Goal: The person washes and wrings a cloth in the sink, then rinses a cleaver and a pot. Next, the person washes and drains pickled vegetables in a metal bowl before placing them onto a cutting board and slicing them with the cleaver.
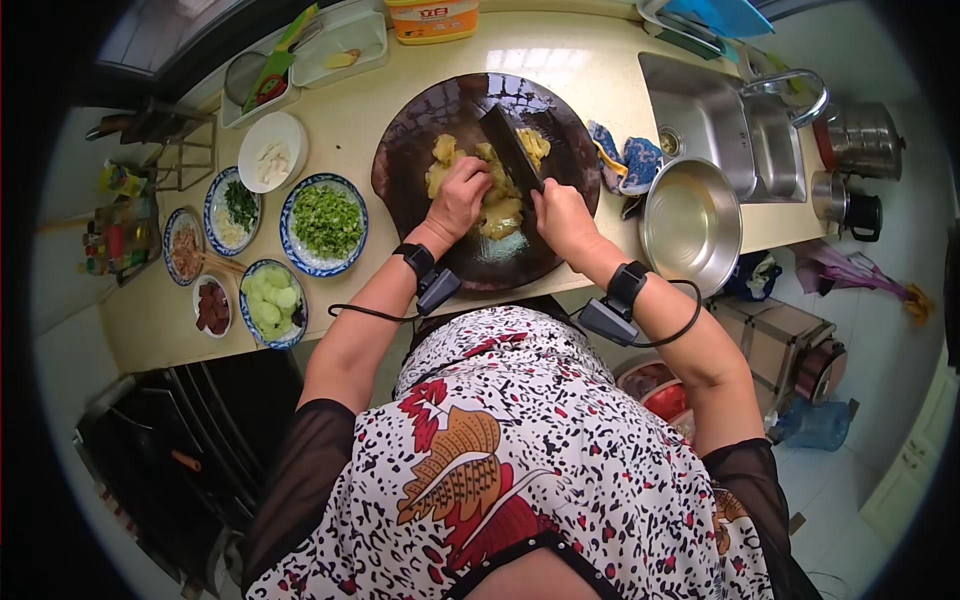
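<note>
A large round dark chopping board (420, 240) lies on the counter with wet yellow-green leafy vegetable, pickled greens by the look of it (502, 218), across its middle. My right hand (566, 215) is closed round the handle of a dark cleaver (512, 150), its broad blade angled up and to the left among the greens. My left hand (464, 194) has its fingers curled and pressed on the greens just left of the blade. More greens lie at the far left of the board, and a cut portion (534, 147) sits right of the blade.
Left of the board stand plates of chopped green pieces (325, 222), sliced pale-green vegetable (270, 298) and a white bowl (292, 128). On the right are a blue patterned cloth (640, 165), a steel basin (692, 225) and a double sink (700, 110). An orange-yellow tub (432, 20) stands behind.
</note>
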Action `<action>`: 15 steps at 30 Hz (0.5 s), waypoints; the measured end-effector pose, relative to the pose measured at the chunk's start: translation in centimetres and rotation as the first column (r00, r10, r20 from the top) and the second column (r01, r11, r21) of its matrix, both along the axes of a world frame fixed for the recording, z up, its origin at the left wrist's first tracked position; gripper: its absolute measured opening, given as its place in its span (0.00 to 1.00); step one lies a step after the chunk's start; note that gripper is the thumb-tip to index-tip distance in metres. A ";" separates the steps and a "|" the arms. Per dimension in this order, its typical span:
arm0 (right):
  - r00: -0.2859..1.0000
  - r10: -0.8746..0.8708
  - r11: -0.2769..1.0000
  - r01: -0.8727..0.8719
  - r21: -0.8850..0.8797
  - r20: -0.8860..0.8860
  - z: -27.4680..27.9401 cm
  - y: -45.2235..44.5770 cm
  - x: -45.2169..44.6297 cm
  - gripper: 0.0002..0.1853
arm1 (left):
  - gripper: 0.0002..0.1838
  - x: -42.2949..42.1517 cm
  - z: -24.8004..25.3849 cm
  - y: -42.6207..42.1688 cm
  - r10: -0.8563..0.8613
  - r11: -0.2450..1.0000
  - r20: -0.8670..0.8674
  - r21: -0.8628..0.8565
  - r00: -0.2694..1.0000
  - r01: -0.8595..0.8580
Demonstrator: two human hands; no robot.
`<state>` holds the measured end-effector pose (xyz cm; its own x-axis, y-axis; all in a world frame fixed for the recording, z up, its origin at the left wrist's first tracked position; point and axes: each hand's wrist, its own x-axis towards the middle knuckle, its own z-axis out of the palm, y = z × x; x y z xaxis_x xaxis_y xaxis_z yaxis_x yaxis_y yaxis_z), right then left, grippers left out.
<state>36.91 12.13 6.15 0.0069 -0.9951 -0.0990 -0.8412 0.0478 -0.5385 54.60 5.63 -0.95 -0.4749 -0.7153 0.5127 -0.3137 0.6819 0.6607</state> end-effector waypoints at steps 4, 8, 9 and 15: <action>0.996 0.088 0.996 -0.086 0.037 -0.033 2.1 -0.8 0.1 0.11 | 0.04 -0.4 -0.3 -0.4 -0.001 1.000 0.031 0.020 1.000 0.000; 0.973 0.215 0.973 -0.207 0.098 -0.087 1.3 -1.9 0.1 0.10 | 0.04 -0.3 -0.4 -0.4 -0.001 1.000 0.016 0.016 1.000 0.001; 0.971 0.220 0.973 -0.211 0.095 -0.096 1.2 -1.9 0.3 0.10 | 0.03 -0.2 -0.6 -0.5 0.001 1.000 0.009 0.009 1.000 -0.001; 0.985 0.118 0.992 -0.113 0.052 -0.123 -1.0 -1.6 1.6 0.09 | 0.04 -0.3 -0.3 0.0 0.039 0.999 0.081 -0.009 0.996 -0.039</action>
<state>38.52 10.54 5.20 0.1060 -0.9828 -0.1509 -0.9035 -0.0319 -0.4273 54.29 5.63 -1.20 -0.4869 -0.7302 0.4793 -0.3925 0.6731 0.6268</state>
